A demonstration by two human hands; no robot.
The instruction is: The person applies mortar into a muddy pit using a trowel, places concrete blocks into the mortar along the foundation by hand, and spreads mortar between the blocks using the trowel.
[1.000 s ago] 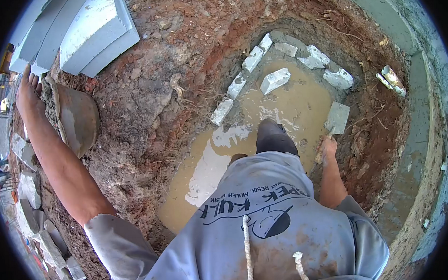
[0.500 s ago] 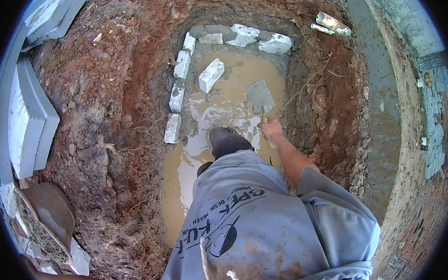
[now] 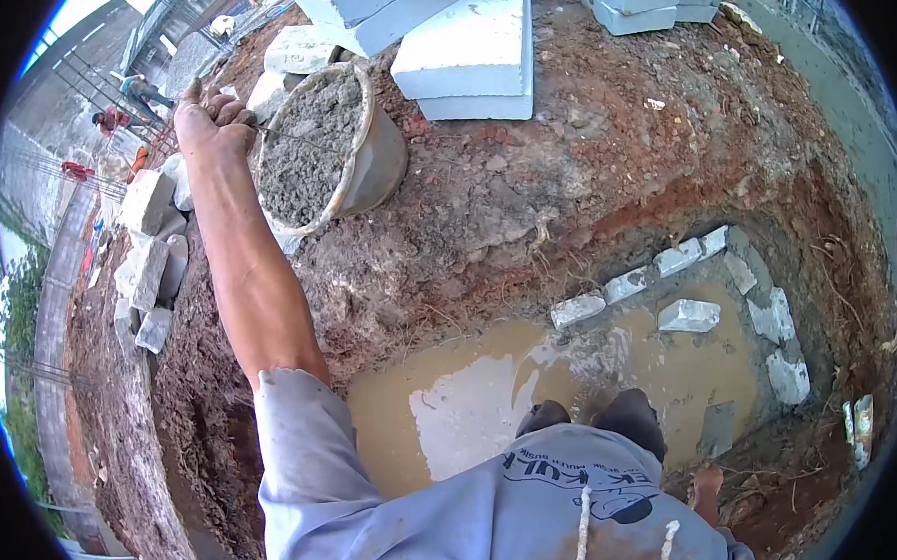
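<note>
Head view shows 7 blocks laid along the far and right edges of the pit, 1 loose block in the water, right grip closed on a trowel, left grip beside the bucket, its hold unclear.

Shirt grey-blue, loose; left sleeve short, hem creased. Black lettering across back or front, can't tell; dark rounded emblem alongside. Two off-white cords, knotted ends. Brown stains. Legwear or boots dark.
</note>
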